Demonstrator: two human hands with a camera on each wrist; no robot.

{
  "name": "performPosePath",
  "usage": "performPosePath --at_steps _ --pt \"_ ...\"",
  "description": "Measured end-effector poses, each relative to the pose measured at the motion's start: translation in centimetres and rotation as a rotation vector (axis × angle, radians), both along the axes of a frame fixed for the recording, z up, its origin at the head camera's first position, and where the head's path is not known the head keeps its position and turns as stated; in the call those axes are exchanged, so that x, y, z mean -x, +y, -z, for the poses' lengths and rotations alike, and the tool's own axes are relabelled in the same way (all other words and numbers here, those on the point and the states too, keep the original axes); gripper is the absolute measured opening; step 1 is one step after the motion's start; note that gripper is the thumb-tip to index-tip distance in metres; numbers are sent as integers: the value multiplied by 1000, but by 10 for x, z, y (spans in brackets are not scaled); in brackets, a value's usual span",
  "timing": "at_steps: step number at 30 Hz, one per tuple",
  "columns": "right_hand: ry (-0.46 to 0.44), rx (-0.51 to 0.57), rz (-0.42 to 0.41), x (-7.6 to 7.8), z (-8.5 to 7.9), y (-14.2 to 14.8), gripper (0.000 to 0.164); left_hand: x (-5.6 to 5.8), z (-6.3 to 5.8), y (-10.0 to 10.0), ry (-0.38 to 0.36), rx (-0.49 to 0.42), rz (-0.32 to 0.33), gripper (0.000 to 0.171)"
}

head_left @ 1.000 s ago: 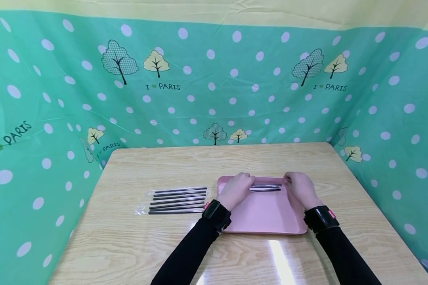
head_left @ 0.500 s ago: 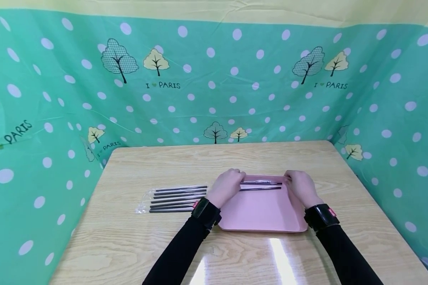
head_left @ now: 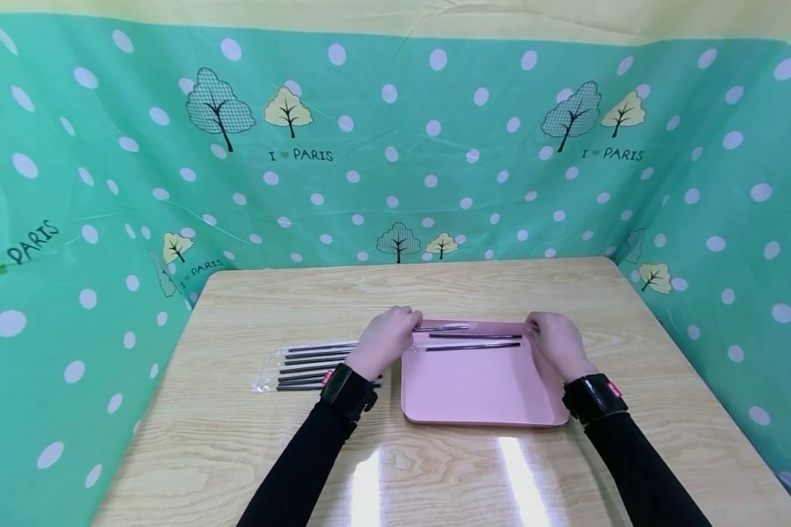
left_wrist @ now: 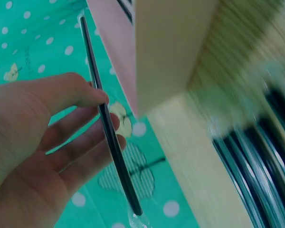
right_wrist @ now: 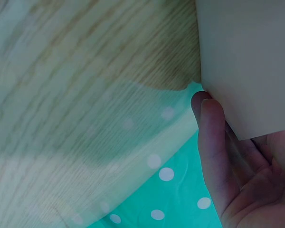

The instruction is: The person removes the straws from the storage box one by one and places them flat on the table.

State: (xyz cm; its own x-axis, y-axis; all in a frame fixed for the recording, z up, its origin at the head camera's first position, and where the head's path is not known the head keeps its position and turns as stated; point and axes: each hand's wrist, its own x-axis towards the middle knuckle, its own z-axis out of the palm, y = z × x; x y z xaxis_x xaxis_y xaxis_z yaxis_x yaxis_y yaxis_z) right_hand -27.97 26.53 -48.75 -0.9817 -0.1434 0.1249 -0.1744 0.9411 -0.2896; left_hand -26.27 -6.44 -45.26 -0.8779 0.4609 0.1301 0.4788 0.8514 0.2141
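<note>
My left hand (head_left: 385,340) is at the far left corner of a pink tray (head_left: 484,395). In the left wrist view its thumb and fingers pinch a long dark chopstick (left_wrist: 115,147) in a clear plastic sleeve, which reaches over the tray's far rim in the head view. Inside the tray, two dark chopsticks (head_left: 474,337) lie crosswise near the far side. My right hand (head_left: 556,342) grips the tray's far right corner. The right wrist view shows its fingers (right_wrist: 213,128) against the tray's pale outer wall (right_wrist: 249,71).
Left of the tray, several dark chopsticks (head_left: 303,371) in clear sleeves lie side by side on the wooden table (head_left: 191,439), partly hidden by the left hand. A green dotted cloth (head_left: 343,161) hangs behind the table and along both sides.
My left hand has slid left along the tray's far side to its left corner, taking a chopstick along. Two chopsticks in the tray now show more fully. The right hand has stayed in place.
</note>
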Motion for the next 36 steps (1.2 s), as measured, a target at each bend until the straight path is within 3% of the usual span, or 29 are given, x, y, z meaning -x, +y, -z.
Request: performPosePath --at_steps 12,24,28,36 --pt "9 -12 1 1 -3 -1 9 0 6 -66 68 12 -40 20" --pt "10 -9 7 1 -3 -1 9 -4 9 -121 20 -8 -56 18" --pt "7 -11 8 1 -4 -1 9 -5 12 -138 6 -31 -87 19" --pt "-20 -2 16 -1 -3 -3 10 -5 24 -152 -21 -45 -109 17"
